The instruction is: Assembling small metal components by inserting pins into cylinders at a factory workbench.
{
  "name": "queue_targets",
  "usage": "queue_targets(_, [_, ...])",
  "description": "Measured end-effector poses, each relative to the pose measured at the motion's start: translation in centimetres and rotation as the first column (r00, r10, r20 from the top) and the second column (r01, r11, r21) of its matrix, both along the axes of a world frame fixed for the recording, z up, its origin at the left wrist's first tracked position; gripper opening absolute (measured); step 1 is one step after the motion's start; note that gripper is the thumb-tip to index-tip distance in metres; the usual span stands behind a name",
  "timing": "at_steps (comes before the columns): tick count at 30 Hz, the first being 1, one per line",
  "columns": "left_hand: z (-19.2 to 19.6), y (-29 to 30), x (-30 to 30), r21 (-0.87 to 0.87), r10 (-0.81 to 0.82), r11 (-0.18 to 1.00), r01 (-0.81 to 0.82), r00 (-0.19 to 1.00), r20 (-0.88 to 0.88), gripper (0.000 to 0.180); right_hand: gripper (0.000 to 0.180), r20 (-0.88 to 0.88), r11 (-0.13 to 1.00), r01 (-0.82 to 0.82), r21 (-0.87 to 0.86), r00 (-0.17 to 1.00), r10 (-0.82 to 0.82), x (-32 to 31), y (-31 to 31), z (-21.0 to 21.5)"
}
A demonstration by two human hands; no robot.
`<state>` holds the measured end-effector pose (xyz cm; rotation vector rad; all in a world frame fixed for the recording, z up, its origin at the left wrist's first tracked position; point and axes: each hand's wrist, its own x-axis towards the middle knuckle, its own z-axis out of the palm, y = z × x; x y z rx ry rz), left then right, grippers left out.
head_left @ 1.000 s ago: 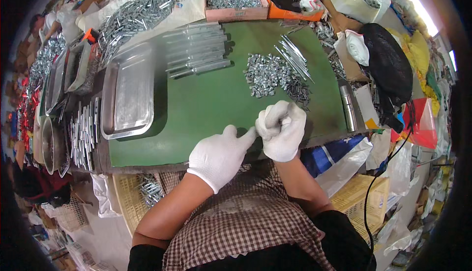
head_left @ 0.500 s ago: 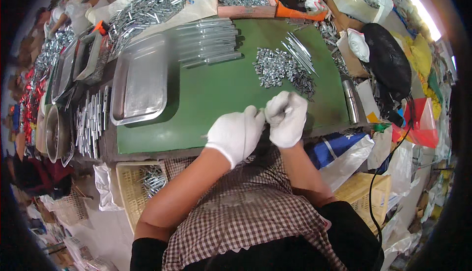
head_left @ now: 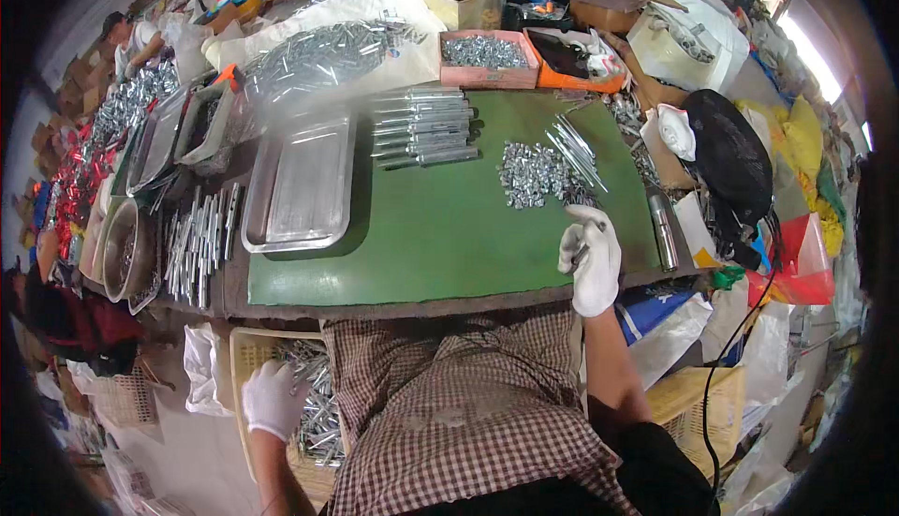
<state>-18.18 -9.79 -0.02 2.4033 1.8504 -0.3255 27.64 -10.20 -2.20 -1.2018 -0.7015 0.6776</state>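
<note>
The left hand (head_left: 272, 400) is at the yellow plastic crate (head_left: 242, 352), over the metal rods (head_left: 322, 422) lying inside; whether it grasps one, I cannot tell. The right hand (head_left: 593, 261), fingers curled, contents hidden, is above the green tabletop (head_left: 440, 258), near small metal fittings (head_left: 532, 175), heaped probably for easy reach.

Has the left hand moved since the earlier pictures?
Yes: judged against the green mat, the left hand has gone leftward and toward the person, from its near edge to the yellow basket.
</note>
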Motion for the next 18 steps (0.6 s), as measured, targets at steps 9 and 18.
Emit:
queue_targets(9, [2.9,12.1,20.0,0.603,-0.681,0.7,0.383,0.612,0.402,0.032,0.025,0.004,0.982,-0.007,-0.189,1.0,0.008,0.0,-0.1,0.8])
queue_targets(18, [-0.2,21.9,29.3,0.482,-0.507,0.805,0.346,0.823,0.257,0.024,0.021,0.085,0.979,-0.026,-0.201,0.995,0.044,-0.5,-0.5,0.8])
